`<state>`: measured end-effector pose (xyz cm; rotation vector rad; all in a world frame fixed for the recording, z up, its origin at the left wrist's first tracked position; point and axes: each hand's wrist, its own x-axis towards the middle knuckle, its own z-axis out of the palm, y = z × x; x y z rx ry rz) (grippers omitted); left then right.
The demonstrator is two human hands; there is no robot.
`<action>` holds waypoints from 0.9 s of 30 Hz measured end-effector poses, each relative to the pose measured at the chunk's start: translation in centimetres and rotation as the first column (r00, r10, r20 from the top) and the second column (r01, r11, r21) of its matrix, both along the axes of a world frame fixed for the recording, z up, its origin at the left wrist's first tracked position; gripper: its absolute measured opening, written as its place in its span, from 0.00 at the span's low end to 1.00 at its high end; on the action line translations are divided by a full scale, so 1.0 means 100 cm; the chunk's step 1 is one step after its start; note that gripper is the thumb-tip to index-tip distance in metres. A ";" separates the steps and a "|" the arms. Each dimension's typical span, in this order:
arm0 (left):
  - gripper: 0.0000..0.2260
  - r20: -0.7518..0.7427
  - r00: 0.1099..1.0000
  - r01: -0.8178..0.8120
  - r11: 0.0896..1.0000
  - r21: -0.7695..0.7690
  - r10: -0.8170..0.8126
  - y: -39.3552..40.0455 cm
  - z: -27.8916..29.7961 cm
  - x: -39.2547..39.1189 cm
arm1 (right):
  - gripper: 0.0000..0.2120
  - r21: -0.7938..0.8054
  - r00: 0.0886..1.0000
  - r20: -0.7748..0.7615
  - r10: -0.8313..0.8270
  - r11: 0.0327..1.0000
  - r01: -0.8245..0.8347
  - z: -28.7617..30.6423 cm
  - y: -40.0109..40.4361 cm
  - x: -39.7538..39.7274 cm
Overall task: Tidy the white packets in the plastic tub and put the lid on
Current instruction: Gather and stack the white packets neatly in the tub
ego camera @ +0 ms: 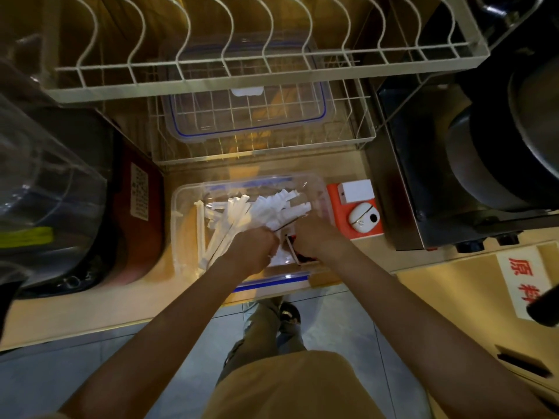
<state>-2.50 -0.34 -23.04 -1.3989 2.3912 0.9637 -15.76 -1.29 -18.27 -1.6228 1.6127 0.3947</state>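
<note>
At the far left, a large clear jug (45, 176) and a dark red appliance (136, 207) are being left standing on the tabletop (90, 309). Just right of them, the plastic tub (181, 207) is sitting open near the tabletop's near edge, and the white packets (236, 216) are still lying fanned and crossed inside it, so the tidying is judged to be only partly done. The left hand (252, 249) is being held inside the tub with its fingers clenched around the near ends of a bunch of packets, the forearm reaching in from the near side. Just beside it, the right hand (314, 237) is being lowered into the tub's right half, fingers curled down towards the packets and a small dark item; what exactly is being gripped cannot be told. The lid (248, 116), clear with a blue seal, is being kept in the wire rack (363, 116) beyond the tub, so closing is still to be done. To the right, an orange box (341, 219) is lying beside the tub.
</note>
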 end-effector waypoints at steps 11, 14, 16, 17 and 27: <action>0.13 -0.053 0.985 -0.164 0.986 0.003 0.164 0.008 -0.006 0.003 | 0.13 -0.203 0.982 -0.186 -0.022 0.979 -0.017 -0.023 0.016 0.012; 0.17 -0.026 0.985 -0.169 0.986 0.002 0.169 0.011 -0.005 0.006 | 0.12 -0.221 0.986 -0.164 -0.037 0.975 0.000 -0.024 0.017 0.010; 0.18 -0.021 0.985 -0.172 0.985 0.003 0.172 0.011 -0.005 0.006 | 0.10 -0.236 0.990 -0.140 -0.023 0.972 -0.011 -0.021 0.016 0.006; 0.18 -0.019 0.984 -0.177 0.984 0.005 0.177 0.012 -0.005 0.006 | 0.10 -0.242 0.990 -0.142 -0.005 0.970 -0.030 -0.020 0.015 0.006; 0.20 -0.029 0.978 -0.205 0.979 0.000 0.205 0.010 -0.007 0.008 | 0.12 -0.292 0.973 -0.198 0.122 0.940 -0.177 -0.022 0.008 0.010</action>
